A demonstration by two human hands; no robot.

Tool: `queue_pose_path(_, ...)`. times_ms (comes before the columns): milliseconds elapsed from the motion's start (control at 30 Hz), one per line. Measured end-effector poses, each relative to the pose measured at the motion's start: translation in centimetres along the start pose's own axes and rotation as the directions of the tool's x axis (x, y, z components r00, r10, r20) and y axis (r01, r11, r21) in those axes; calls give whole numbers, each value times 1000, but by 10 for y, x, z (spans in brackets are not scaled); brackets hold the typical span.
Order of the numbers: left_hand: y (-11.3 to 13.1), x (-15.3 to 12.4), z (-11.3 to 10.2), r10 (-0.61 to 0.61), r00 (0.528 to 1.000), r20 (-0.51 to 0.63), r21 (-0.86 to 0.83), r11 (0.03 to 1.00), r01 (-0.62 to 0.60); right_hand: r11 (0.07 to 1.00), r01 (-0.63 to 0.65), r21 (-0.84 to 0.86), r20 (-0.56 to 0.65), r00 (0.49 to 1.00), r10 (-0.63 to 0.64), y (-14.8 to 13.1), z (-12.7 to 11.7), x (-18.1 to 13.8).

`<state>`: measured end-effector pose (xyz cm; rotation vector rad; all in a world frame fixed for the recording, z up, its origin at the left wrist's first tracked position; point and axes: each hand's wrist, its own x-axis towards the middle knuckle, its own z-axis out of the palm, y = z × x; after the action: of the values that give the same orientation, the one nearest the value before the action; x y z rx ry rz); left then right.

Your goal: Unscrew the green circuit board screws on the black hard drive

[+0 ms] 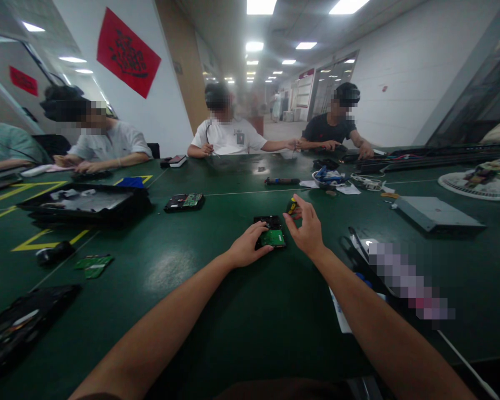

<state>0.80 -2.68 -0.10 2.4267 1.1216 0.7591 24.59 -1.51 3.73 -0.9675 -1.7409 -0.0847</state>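
On the green table in front of me lies a hard drive [274,238] with a black body and a green circuit board facing up. My left hand [251,244] grips it from the left, fingers over its far side and thumb along the near edge. Just to its right, my right hand [305,229] is raised and closed around a yellow-and-black screwdriver [291,206]. Only the handle shows clearly; I cannot make out the tip or whether it touches the drive.
Another drive [184,202] and a black tray [85,203] lie left, with loose green boards [94,265] nearer. A grey metal box [437,214] and a phone-like device with a blurred screen [406,280] lie right. Co-workers [228,130] sit across the table.
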Motion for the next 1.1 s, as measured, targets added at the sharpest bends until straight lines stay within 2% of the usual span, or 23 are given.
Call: queue_pose_path(1100, 1, 0, 0, 15, 1000, -6, 1, 1000, -15, 999, 17, 37, 9, 1000, -18, 0, 2, -1)
